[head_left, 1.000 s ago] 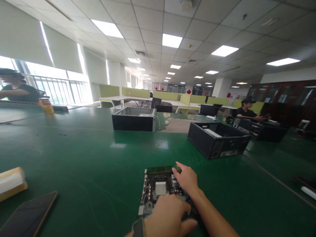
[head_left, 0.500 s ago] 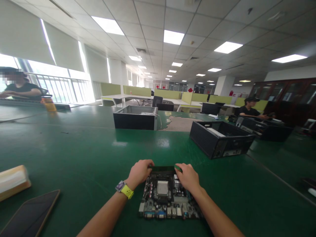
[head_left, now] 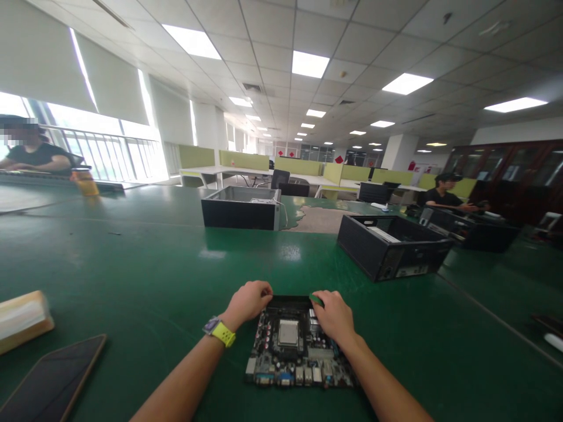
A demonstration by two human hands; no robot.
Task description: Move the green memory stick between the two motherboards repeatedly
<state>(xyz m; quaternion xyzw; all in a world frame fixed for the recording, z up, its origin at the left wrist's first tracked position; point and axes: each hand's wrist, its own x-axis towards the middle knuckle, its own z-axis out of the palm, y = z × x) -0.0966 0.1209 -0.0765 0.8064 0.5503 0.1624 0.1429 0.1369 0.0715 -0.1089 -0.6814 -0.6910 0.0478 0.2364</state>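
A motherboard [head_left: 284, 357] lies flat on the green table, with its row of ports towards me and a square silver processor [head_left: 288, 333] in its middle. Along its far edge runs a thin dark memory stick [head_left: 290, 300], seen nearly edge-on. My left hand [head_left: 247, 305], below a yellow-green watch strap, pinches one end of it. At the other end my right hand [head_left: 332, 313] is closed with thumb and fingertips on the stick. Whether the stick sits in its slot I cannot tell. My right forearm covers the board's right side.
Open computer cases stand across the table, one [head_left: 241, 211] at centre and one [head_left: 391, 249] to the right. On the left lie a tablet-like dark slab [head_left: 55, 378] and a pale packet [head_left: 24, 319]. Two people sit farther off, left and right.
My left hand has shifted very slightly left, and the strip between my hands now looks darker and less green. The board and my right hand have hardly moved.
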